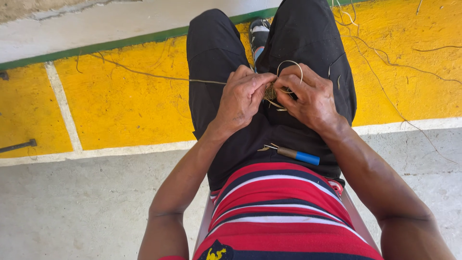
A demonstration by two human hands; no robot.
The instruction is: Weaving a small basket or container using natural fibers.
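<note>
Head view: the person is sitting with both hands meeting over the lap of the black shorts (269,130). The left hand (243,98) is pinching a small knot of tan fibre strands (271,91) between thumb and curled fingers; the right hand (310,98) is pinching the same bundle from the 3 o'clock side, fingers pressed together. A thin stiff loop of fibre is arching over the right knuckles toward 12 o'clock. One taut strand (159,77) is running from the bundle toward 9 o'clock across the rough yellow-painted floor (125,106). At 6 o'clock of the hands, a slim tool with a blue handle (298,155) is lying on the shorts, above a red striped shirt (279,207).
</note>
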